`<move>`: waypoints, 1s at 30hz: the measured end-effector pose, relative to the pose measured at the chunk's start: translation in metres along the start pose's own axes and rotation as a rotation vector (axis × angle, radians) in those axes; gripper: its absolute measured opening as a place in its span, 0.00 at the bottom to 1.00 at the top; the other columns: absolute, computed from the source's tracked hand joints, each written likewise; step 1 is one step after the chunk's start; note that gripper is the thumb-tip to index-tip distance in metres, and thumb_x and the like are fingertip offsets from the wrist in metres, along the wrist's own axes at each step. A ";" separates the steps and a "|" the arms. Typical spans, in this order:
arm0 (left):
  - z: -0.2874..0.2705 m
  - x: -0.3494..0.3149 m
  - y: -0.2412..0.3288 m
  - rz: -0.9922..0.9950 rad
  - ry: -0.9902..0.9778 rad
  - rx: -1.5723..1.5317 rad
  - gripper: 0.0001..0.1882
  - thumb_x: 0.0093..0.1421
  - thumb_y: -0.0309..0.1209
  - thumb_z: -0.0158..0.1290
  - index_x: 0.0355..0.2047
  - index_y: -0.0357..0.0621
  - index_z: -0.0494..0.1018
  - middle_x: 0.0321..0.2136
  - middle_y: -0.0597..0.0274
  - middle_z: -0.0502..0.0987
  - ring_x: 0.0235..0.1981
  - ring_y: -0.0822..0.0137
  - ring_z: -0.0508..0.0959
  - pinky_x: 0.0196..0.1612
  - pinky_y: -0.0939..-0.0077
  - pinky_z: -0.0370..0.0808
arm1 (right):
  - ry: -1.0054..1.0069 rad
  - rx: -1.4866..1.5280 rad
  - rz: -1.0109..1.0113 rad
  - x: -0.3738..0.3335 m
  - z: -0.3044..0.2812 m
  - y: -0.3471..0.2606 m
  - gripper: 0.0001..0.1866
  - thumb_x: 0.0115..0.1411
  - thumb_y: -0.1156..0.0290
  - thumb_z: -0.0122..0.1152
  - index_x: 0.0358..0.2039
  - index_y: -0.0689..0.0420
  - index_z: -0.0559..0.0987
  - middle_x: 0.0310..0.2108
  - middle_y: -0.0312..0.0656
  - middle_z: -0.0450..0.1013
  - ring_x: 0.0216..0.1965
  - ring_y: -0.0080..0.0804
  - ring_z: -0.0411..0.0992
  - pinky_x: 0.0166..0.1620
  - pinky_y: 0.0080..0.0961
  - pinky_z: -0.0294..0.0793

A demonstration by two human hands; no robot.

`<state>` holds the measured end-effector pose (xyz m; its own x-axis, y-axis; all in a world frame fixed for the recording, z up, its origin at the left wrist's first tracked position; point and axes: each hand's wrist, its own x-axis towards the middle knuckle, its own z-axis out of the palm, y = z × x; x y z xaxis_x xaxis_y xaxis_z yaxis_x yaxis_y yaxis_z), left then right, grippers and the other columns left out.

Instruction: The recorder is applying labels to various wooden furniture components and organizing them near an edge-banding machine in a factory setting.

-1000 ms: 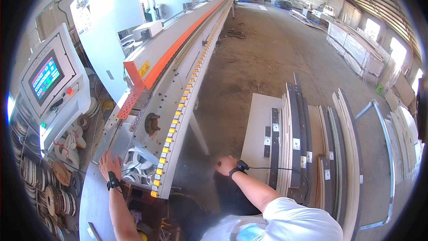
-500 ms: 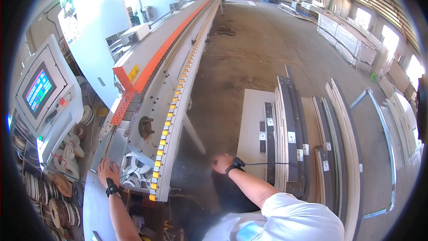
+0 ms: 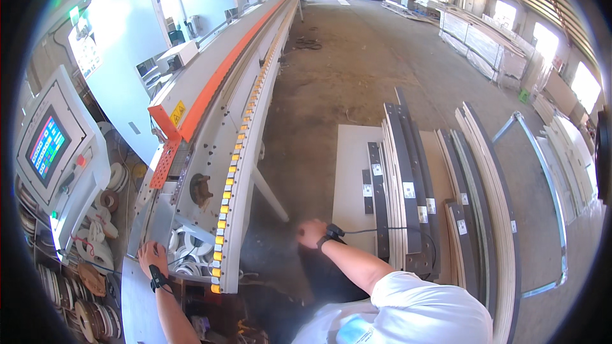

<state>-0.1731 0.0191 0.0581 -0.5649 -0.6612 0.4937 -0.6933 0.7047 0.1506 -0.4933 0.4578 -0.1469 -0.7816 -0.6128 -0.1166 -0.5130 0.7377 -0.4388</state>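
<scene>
My left hand [image 3: 152, 256] rests on the near end of the long machine's metal bed [image 3: 159, 216], fingers bent over the surface and slightly apart, with no object seen in it. A pale flat panel [image 3: 137, 299] lies under that wrist. My right hand [image 3: 311, 234] hangs in the air between the machine and the stacked boards, fingers curled in and nothing showing from them. Both wrists wear black bands, and a cable trails from the right one. Nearest the left hand are several white rolls of edge strip [image 3: 189, 248] beneath the bed.
A rail with yellow rollers [image 3: 220, 240] runs along the machine under an orange guard [image 3: 233, 76]. At left stands a control panel [image 3: 48, 146] above coils of strip [image 3: 86, 318]. Long dark-faced boards [image 3: 398, 178] and a metal frame [image 3: 548, 185] lie right.
The view has shifted slightly, so the machine and boards sit further left in it. My left hand's fingers have drawn a little closer together. My right hand has hardly moved.
</scene>
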 end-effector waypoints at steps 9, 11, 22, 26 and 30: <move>0.006 0.000 -0.008 0.052 0.046 -0.051 0.08 0.64 0.33 0.59 0.38 0.42 0.81 0.42 0.54 0.83 0.50 0.46 0.78 0.56 0.52 0.75 | 0.007 0.036 -0.001 0.005 0.006 0.001 0.18 0.59 0.47 0.66 0.43 0.43 0.89 0.49 0.38 0.85 0.59 0.47 0.75 0.59 0.53 0.75; 0.006 -0.001 -0.007 0.046 0.058 -0.047 0.07 0.64 0.33 0.59 0.38 0.43 0.81 0.42 0.55 0.83 0.49 0.46 0.78 0.56 0.52 0.76 | 0.014 0.041 0.000 0.004 0.006 0.000 0.18 0.58 0.47 0.67 0.42 0.43 0.89 0.48 0.39 0.85 0.58 0.47 0.76 0.59 0.53 0.75; 0.004 0.000 -0.006 0.040 0.050 -0.032 0.07 0.64 0.32 0.60 0.39 0.44 0.81 0.43 0.55 0.83 0.50 0.45 0.79 0.57 0.51 0.76 | -0.038 -0.004 0.019 0.002 -0.002 -0.003 0.19 0.60 0.47 0.67 0.49 0.37 0.89 0.53 0.30 0.84 0.60 0.45 0.75 0.59 0.52 0.74; 0.005 -0.002 -0.008 0.104 0.152 -0.006 0.07 0.64 0.32 0.60 0.40 0.44 0.81 0.42 0.55 0.83 0.50 0.45 0.79 0.57 0.50 0.76 | 0.009 -0.007 -0.001 -0.003 -0.004 -0.006 0.19 0.60 0.47 0.67 0.49 0.37 0.89 0.52 0.31 0.85 0.60 0.46 0.75 0.59 0.52 0.75; 0.001 0.000 -0.005 0.025 0.030 -0.026 0.08 0.64 0.33 0.60 0.41 0.45 0.82 0.45 0.54 0.83 0.53 0.45 0.78 0.58 0.51 0.75 | 0.020 0.021 -0.005 -0.001 -0.003 -0.005 0.18 0.59 0.47 0.67 0.44 0.40 0.89 0.49 0.34 0.85 0.57 0.47 0.77 0.58 0.52 0.76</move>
<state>-0.1698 0.0150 0.0562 -0.5678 -0.6355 0.5233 -0.6671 0.7276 0.1599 -0.4911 0.4562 -0.1418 -0.7857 -0.6110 -0.0967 -0.5099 0.7282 -0.4581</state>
